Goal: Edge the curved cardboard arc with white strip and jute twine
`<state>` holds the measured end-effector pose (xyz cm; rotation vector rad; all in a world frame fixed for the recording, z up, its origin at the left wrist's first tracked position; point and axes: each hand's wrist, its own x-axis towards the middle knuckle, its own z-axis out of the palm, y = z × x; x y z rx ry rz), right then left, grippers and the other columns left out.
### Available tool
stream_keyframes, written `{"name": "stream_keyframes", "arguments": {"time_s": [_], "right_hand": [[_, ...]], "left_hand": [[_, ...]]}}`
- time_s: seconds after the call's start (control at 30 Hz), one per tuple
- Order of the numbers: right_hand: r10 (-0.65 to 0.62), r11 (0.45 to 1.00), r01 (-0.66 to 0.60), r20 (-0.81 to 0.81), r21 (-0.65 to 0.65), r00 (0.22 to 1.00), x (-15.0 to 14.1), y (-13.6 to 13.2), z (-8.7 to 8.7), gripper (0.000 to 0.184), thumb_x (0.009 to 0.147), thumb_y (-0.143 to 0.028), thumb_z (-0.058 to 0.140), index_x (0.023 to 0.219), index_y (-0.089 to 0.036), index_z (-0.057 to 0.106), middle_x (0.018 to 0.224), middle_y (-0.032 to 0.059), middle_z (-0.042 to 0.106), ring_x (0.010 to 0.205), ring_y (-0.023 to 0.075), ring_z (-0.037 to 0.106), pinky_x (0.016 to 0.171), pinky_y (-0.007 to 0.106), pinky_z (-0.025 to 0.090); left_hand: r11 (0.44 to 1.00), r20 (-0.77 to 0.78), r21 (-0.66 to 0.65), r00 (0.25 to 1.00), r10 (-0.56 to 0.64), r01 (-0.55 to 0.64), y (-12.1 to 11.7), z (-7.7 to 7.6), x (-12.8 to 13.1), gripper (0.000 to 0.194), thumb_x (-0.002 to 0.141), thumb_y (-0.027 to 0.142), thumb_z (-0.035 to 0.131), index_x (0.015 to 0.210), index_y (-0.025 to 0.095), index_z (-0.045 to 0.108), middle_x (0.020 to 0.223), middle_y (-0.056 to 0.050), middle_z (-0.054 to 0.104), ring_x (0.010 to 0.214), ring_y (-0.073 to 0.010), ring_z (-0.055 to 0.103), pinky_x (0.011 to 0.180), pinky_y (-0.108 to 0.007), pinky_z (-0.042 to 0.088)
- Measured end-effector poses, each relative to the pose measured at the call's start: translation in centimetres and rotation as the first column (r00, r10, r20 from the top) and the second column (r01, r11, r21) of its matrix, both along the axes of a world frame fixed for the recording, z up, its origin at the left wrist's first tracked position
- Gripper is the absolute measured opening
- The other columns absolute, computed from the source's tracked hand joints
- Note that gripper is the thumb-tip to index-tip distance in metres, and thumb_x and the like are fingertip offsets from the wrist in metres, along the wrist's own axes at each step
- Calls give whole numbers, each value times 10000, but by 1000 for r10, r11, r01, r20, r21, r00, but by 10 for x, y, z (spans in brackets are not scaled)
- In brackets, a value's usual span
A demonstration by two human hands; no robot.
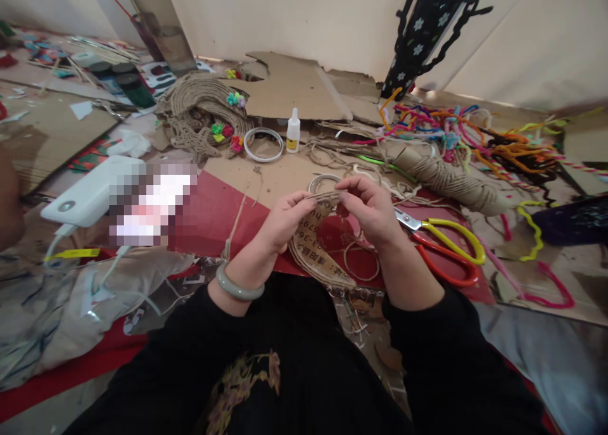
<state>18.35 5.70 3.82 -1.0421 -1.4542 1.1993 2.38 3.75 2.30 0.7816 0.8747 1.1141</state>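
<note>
My left hand (285,220), with a pale bangle (237,288) at its wrist, pinches the top end of a curved cardboard piece (311,244) with printed characters. Jute twine (300,264) runs along that piece's outer edge. Opposite it, my right hand (373,210) has thumb and fingers closed on the same twine-edged end. A loose loop of twine (361,277) hangs below the right hand. Just behind the fingers, a ring-shaped roll (323,179) is partly hidden. Scissors (449,245) with one yellow and one red handle lie beside my right wrist.
A small glue bottle (293,135) stands upright behind my hands, next to a tape roll (246,145). A twine spool (451,180) and tangled pipe cleaners (494,137) lie right. Twine-covered work (202,102) sits back left. A white power bank (92,191) lies left. Tall bottles (420,36) stand behind.
</note>
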Motion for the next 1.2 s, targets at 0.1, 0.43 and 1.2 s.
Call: {"name": "stream_keyframes", "arguments": {"time_s": [0.1,0.43,1.2], "right_hand": [[21,1000,-21,57,9,998,0,-1,1,188,706,-286,626,861,-188,583,667,-35,554,559,80,495,523,247,399],[36,999,-34,98,-21,995,-2,0,-1,132,703,-263,586,812,-189,590,659,-33,547,549,76,446,512,244,361],[85,995,-93,158,43,984,2,-2,2,168,759,-269,540,885,-175,597,747,-7,566,611,96,476,567,259,387]], "left_hand": [[1000,-22,11,999,-25,25,0,0,0,205,661,330,720,727,154,639,633,22,625,564,-77,539,560,-207,410],[999,-80,24,996,-35,37,0,-3,0,184,682,321,695,730,154,634,619,21,607,558,-79,528,555,-217,398],[999,-50,26,998,-44,45,2,-2,2,206,659,325,710,713,145,628,632,19,626,564,-82,555,563,-218,426]]}}
